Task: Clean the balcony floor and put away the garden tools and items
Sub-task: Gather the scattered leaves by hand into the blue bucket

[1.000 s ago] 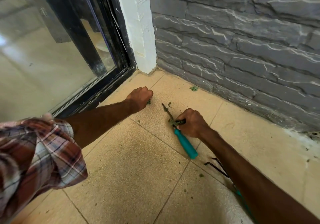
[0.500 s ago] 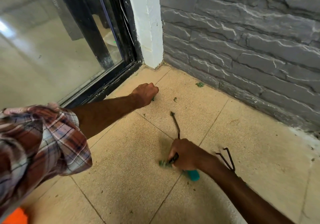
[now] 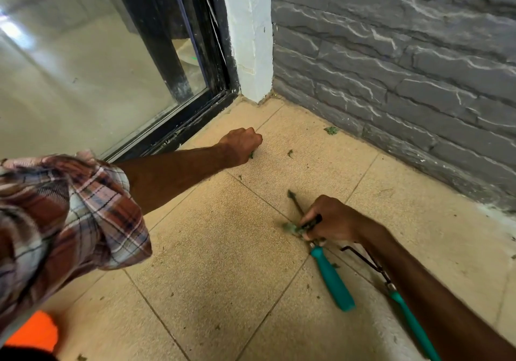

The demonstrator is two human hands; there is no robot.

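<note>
On the beige tiled balcony floor [image 3: 217,249], my left hand [image 3: 242,143] rests as a closed fist near the door track, with a bit of green leaf showing under it. My right hand [image 3: 333,221] is closed on the metal shaft of a teal-handled weeding tool [image 3: 332,279], together with a blurred clump of green scraps [image 3: 290,226]. The tool's pointed tip [image 3: 290,193] lies on the floor, aimed at the corner. A second teal-handled hand rake [image 3: 411,323] lies beside it, partly hidden under my right forearm. Loose leaf scraps [image 3: 331,130] lie by the wall.
A glass sliding door with a black frame [image 3: 195,115] runs along the left. A white pillar [image 3: 251,39] stands in the corner, and a grey stone wall [image 3: 405,67] closes off the right. Something orange [image 3: 33,332] shows at the bottom left.
My right hand pulled the weeding tool back from the corner toward me, and it now grips higher on the shaft, baring the teal handle. The left fist has stayed in place.
</note>
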